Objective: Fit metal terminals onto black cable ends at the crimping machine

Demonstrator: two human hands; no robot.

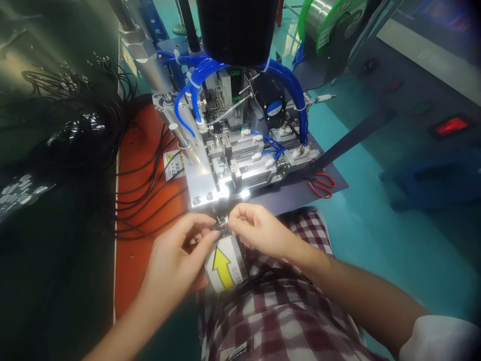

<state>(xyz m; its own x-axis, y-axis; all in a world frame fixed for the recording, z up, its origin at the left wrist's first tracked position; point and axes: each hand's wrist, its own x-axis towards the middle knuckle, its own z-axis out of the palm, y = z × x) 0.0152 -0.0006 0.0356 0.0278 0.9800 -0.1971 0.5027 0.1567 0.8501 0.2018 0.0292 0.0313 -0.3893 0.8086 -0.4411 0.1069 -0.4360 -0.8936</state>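
Observation:
My left hand (175,248) is closed at the front of the machine, its thumb and forefinger brought close around a small work spot. Facing it, my right hand (259,229) is closed in a pinch with the fingers curled. Between the fingertips are thin, light-coloured wire-like ends (223,223), too small to name. What each hand holds is partly hidden. Just below the fingertips is a curved metal piece with a yellow arrow label (224,268). Directly beyond the hands stands the metal machine (205,183), with small cylinders and blue air hoses (293,80).
Black cables (150,195) run across the orange board (131,281) on the left, from a dark bundle (82,125). Red-handled pliers (322,185) lie right of the machine. A green wire spool (323,22) hangs upper right. A red-lit switch (451,126) is farther right.

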